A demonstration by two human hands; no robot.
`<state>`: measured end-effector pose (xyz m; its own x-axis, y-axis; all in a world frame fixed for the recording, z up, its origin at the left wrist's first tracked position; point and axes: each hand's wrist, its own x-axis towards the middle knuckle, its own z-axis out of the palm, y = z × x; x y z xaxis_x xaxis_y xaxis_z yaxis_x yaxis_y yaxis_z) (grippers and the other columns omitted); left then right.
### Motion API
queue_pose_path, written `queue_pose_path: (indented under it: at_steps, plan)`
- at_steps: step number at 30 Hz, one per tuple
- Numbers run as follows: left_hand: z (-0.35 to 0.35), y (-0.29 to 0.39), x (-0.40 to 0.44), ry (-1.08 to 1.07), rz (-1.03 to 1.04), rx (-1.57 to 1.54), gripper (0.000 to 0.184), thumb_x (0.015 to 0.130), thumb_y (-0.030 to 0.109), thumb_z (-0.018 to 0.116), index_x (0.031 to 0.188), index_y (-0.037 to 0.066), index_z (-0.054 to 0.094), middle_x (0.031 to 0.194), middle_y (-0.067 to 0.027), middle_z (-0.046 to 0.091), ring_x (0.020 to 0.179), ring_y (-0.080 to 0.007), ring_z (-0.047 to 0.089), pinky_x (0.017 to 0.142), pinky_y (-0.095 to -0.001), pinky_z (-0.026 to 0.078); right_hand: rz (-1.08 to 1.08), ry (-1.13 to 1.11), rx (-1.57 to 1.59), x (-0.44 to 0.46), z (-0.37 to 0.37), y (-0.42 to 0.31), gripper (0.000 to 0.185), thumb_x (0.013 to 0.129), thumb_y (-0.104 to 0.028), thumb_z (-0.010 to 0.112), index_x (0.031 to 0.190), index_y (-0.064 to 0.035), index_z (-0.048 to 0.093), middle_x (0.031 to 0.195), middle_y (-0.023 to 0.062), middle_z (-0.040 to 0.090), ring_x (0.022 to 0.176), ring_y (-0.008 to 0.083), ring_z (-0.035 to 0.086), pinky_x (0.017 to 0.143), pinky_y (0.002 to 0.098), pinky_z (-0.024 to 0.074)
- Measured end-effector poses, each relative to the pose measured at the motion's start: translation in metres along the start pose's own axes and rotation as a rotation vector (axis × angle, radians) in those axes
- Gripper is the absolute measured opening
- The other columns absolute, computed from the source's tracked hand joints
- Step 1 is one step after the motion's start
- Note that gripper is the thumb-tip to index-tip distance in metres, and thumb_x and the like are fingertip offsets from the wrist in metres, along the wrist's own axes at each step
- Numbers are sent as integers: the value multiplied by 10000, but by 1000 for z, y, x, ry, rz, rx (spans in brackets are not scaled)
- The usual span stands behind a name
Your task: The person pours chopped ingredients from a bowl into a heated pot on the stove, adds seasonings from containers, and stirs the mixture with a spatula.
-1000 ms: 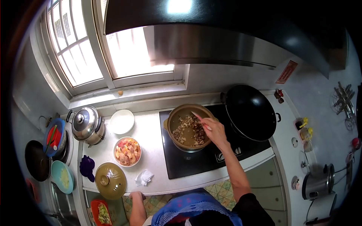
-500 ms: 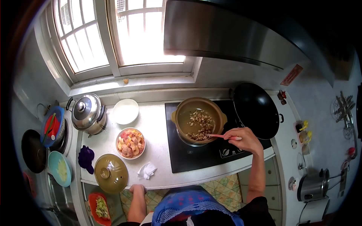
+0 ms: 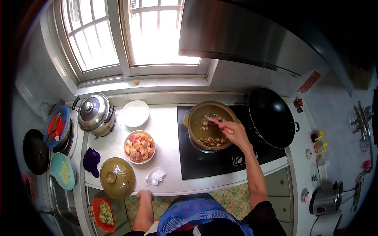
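My right hand (image 3: 235, 133) is closed around the handle of a pink spatula (image 3: 217, 121). Its far end reaches into a brown clay pot (image 3: 190, 128) on the stove. Browned chopped bits (image 3: 212, 141) lie in the pot in two clumps, one near the spatula and one toward the front. At the counter's front edge rests my left hand (image 3: 145, 195), its fingers too indistinct to read. Near it are the pot's brown lid (image 3: 123, 173) and a crumpled white tissue (image 3: 156, 176). Behind them stands a bowl of raw meat pieces (image 3: 139, 146).
A black wok (image 3: 271, 118) sits on the stove's right side. To the left are a white bowl (image 3: 135, 113), a steel lidded pot (image 3: 93, 114) and a purple cloth-like item (image 3: 91, 161). Below the counter is an orange container (image 3: 97, 220) of chopped vegetables.
My right hand has moved left and up over the pot, with the spatula now across its middle. The chopped bits have spread into two clumps. The camera view shifted slightly.
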<state>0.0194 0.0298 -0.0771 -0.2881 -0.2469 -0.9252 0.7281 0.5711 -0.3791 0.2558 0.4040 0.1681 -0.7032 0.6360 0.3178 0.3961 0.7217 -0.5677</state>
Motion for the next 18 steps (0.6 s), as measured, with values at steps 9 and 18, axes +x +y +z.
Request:
queue_pose_path:
  at_steps: [9, 18]
  plan:
    - [1, 1, 37, 1, 7, 45, 315, 856, 266, 415, 1085, 212, 625, 1098, 46, 633, 1019, -92, 571, 843, -273, 463, 50, -392, 160, -5, -85, -53, 195, 678, -31, 660, 872, -27, 675, 814, 80, 684, 743, 189, 665, 694, 275, 513]
    - [3, 3, 52, -23, 18, 53, 302, 843, 291, 445, 1074, 232, 630, 1077, 52, 631, 1011, -93, 573, 825, -283, 467, 177, -22, -5, 18, -40, -28, 176, 719, -104, 623, 881, -62, 675, 805, 110, 671, 751, 259, 657, 689, 317, 501]
